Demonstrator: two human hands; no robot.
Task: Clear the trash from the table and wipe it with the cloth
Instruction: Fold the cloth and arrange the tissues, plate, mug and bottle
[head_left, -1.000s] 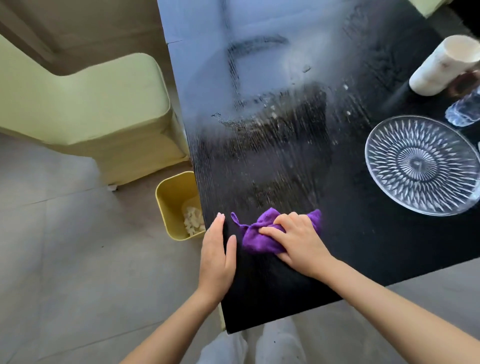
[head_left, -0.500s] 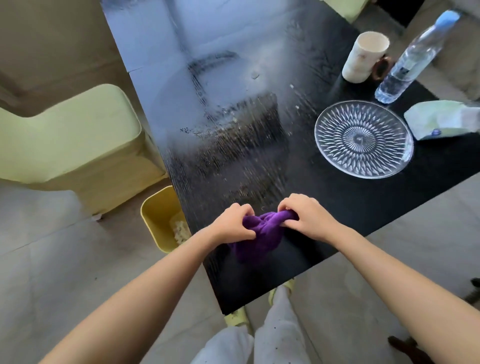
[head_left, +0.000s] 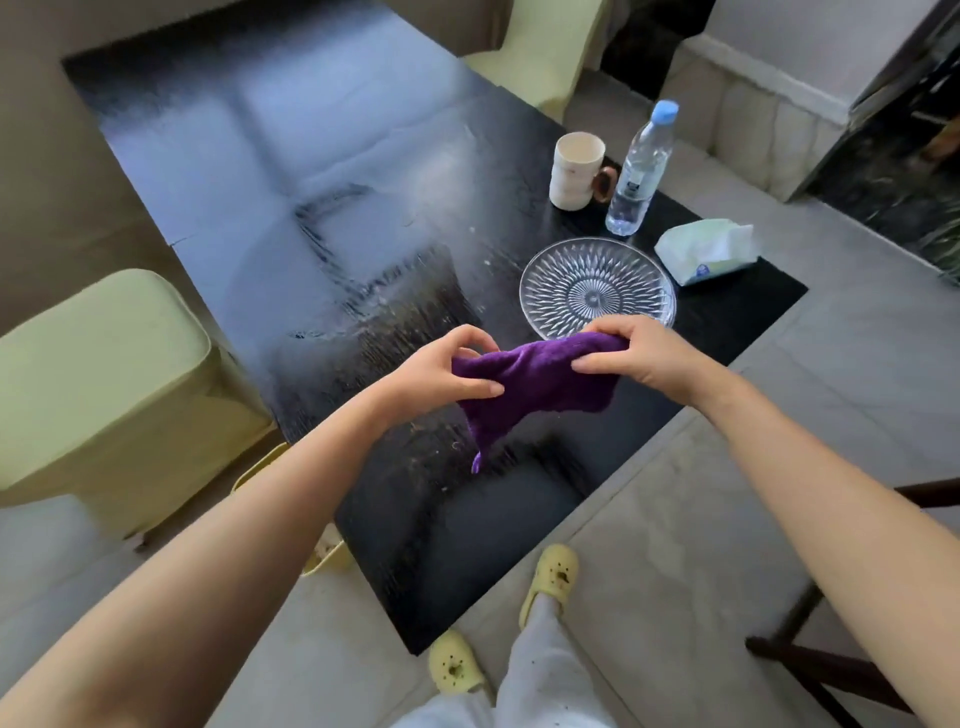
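1. The purple cloth (head_left: 535, 382) is held up above the near part of the black table (head_left: 311, 171), stretched between 2 hands, with 1 corner hanging down toward the tabletop.
2. The left end of the cloth is pinched by the left hand (head_left: 441, 371): the thumb is pressed against the fabric from below, and the fingers are curled over it from above.
3. The right end is gripped by the right hand (head_left: 639, 358), the fingers being folded over the top edge and the thumb laid along the front of the fabric.
4. A clear cut-glass plate (head_left: 597, 288) is seen on the table just beyond the right hand.
5. A cream mug (head_left: 575, 170) with a brown handle and a water bottle (head_left: 640, 169) with a blue cap are set upright side by side, farther back on the table's right side.
6. A pack of wipes (head_left: 706, 251) is laid near the right edge, beside the plate.
7. Streaks and small pale specks are visible on the tabletop around its middle.
8. A yellow bin (head_left: 324, 556) is partly hidden under the left forearm, at the table's left edge, next to a pale green chair (head_left: 104, 384).
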